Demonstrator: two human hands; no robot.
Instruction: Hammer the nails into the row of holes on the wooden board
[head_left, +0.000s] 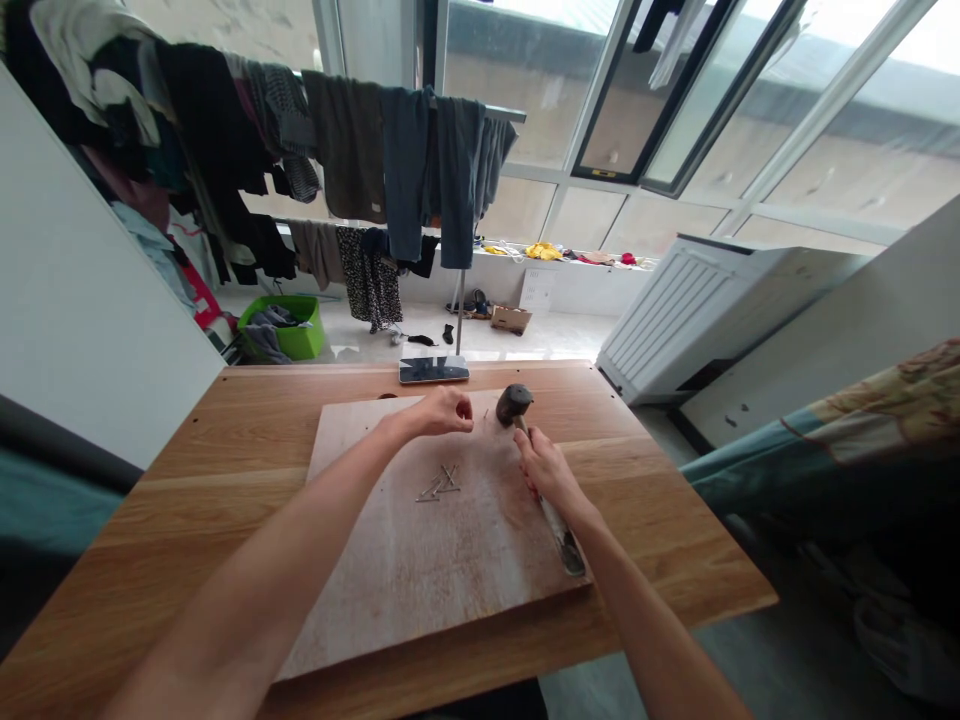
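My right hand [546,468] is wrapped round the handle of a hammer [514,403], whose dark head is raised over the far part of a pale wooden board [420,560]. My left hand [444,411] is pinched closed just left of the hammer head, apparently on a small nail that is too small to make out. Several loose nails [441,484] lie on the board between my forearms. The board rests on a wooden table [225,470].
A phone [433,370] lies at the table's far edge. Beyond it stand a drying rack with hanging clothes [405,170], a green basket [289,328] and a white radiator-like unit [697,300]. A patterned cloth [847,430] is at the right.
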